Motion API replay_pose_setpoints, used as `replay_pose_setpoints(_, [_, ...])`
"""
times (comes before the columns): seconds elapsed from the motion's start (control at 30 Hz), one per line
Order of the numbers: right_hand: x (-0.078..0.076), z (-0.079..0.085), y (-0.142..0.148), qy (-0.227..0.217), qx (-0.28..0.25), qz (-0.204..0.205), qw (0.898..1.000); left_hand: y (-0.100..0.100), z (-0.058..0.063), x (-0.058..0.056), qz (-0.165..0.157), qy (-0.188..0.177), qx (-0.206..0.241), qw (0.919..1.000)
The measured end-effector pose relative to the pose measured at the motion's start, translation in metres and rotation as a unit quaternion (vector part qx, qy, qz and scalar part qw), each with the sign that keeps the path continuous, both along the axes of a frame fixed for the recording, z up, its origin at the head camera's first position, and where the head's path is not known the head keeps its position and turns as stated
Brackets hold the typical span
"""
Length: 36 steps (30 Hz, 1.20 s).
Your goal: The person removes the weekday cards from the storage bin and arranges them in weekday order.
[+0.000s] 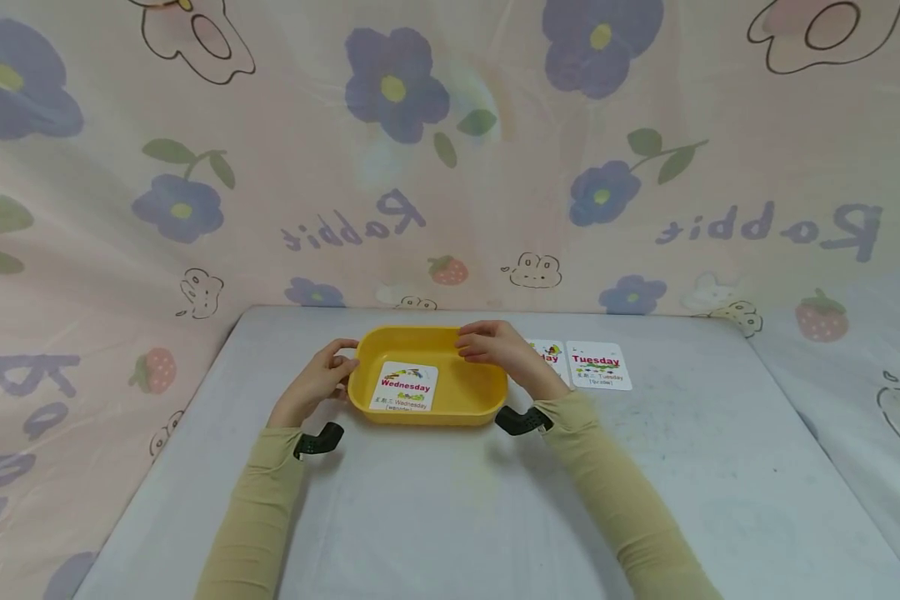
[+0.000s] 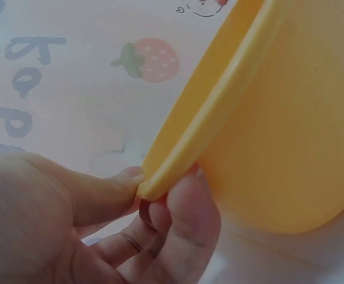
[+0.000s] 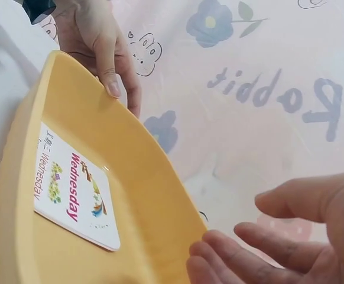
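Observation:
A shallow yellow tray point(image 1: 465, 392) stands at the far part of the table, tilted in the wrist views. My left hand point(image 1: 317, 382) pinches its left rim, thumb on one side and curled fingers on the other, as the left wrist view shows. Inside the tray, toward the left, lies a white card point(image 1: 405, 387) printed "Wednesday". My right hand point(image 1: 506, 354) is at the tray's far right corner; in the right wrist view its fingers point(image 3: 231, 257) are loosely spread beside the rim, the thumb apart from it.
Right of the tray, a "Tuesday" card point(image 1: 598, 365) lies on the white table point(image 1: 435, 517). Another card point(image 1: 551, 358) beside it is partly covered by my right hand. A patterned cloth point(image 1: 480, 150) hangs behind the table. Dark wrist devices point(image 1: 318, 439) stick out from both sleeves.

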State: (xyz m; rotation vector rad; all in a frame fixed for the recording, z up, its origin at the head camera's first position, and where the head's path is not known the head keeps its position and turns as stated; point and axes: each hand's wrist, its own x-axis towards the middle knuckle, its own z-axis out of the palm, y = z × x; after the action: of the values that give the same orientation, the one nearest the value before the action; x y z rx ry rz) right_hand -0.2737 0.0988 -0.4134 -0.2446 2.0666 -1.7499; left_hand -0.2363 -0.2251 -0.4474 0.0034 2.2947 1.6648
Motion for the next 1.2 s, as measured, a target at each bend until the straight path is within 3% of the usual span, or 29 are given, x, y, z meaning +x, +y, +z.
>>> replay_pose_setpoints(0.23, [-0.003, -0.007, -0.020, -0.028, -0.005, 0.007, 1.000, 0.000, 0.000, 0.000, 0.002, 0.000, -0.009, 1.0000])
replay_pose_setpoints(0.5, [-0.005, -0.016, -0.036, -0.074, -0.016, -0.020, 0.997, 0.000, 0.000, 0.000, -0.004, 0.006, -0.011, 0.9999])
replay_pose_setpoints(0.93, [-0.006, -0.020, -0.039, -0.083, -0.003, -0.007, 0.997, 0.000, -0.002, -0.001, 0.001, 0.001, -0.010, 0.9999])
replay_pose_setpoints(1.2, [-0.011, -0.024, -0.043, -0.113, 0.046, -0.034, 0.992, 0.001, 0.000, 0.000, 0.001, 0.003, -0.013, 0.9999])
